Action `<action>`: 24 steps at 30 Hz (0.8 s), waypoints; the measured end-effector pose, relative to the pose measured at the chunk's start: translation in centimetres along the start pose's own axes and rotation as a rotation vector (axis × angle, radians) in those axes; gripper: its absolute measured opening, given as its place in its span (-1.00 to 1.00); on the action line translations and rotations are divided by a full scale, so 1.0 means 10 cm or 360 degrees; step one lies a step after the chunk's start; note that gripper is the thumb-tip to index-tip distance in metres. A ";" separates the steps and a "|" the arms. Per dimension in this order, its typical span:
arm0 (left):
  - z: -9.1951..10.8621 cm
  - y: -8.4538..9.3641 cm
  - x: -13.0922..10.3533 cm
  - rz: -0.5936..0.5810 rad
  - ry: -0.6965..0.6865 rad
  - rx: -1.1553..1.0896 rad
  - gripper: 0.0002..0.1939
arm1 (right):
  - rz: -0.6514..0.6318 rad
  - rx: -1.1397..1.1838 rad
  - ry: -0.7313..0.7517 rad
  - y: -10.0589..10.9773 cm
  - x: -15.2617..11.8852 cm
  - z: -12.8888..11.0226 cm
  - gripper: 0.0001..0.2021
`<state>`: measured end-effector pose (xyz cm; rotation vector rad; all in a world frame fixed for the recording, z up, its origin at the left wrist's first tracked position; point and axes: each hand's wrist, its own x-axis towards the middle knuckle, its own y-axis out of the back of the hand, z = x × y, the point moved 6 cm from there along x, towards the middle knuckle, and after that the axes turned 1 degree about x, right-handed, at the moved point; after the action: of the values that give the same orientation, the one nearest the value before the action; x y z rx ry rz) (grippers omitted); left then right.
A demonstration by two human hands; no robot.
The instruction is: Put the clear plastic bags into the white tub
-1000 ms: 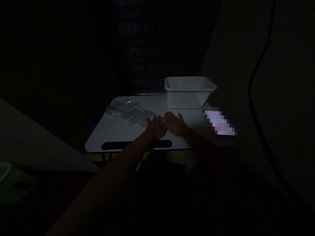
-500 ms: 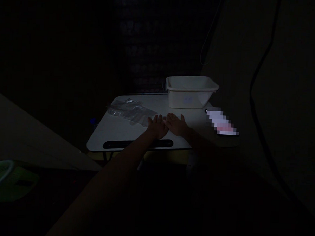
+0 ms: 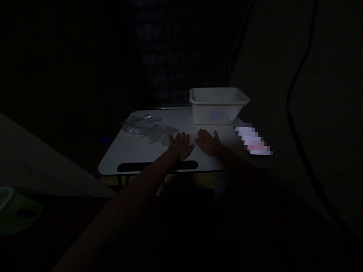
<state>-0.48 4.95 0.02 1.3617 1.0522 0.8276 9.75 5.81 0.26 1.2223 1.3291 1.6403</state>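
Note:
Both hands reach over a small white table (image 3: 132,151) in a dark room. My left hand (image 3: 180,146) lies palm down with its fingers spread, beside the right end of a crumpled clear plastic bag (image 3: 151,128). To its right, my right hand (image 3: 208,142) is also palm down, fingers stretched and apart, with a narrow gap between the two hands. Neither hand holds anything that I can make out. Behind the right hand stands a white plastic tub (image 3: 213,113); its inside is mostly hidden by its front wall.
A phone-like slab with a blurred bright screen (image 3: 254,140) lies at the table's right side. A dark slot (image 3: 131,166) runs along the front edge. On the floor at left is a green basket (image 3: 16,216). A dark cable (image 3: 290,97) hangs at right.
My hands, which were touching at the fingers, have moved apart, the right one shifting to the right. The bag and tub stay put on the table; the whole view has shifted slightly.

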 end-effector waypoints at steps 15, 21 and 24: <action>0.00 0.01 -0.01 -0.0003 0.0005 0.0047 -0.38 | 0.0130 -0.0079 0.0001 -0.04 -0.08 0.20 -0.50; 0.00 0.00 -0.01 -0.0019 -0.0002 0.0054 -0.37 | 0.0250 -0.0198 0.0037 -0.08 -0.15 0.31 -0.51; 0.00 0.01 -0.02 -0.0016 -0.0001 0.0046 -0.37 | 0.0235 -0.0200 -0.0008 -0.08 -0.16 0.36 -0.51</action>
<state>-0.53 4.77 0.15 1.3799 1.0738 0.8073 13.65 5.73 -0.76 1.2732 1.1371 1.7935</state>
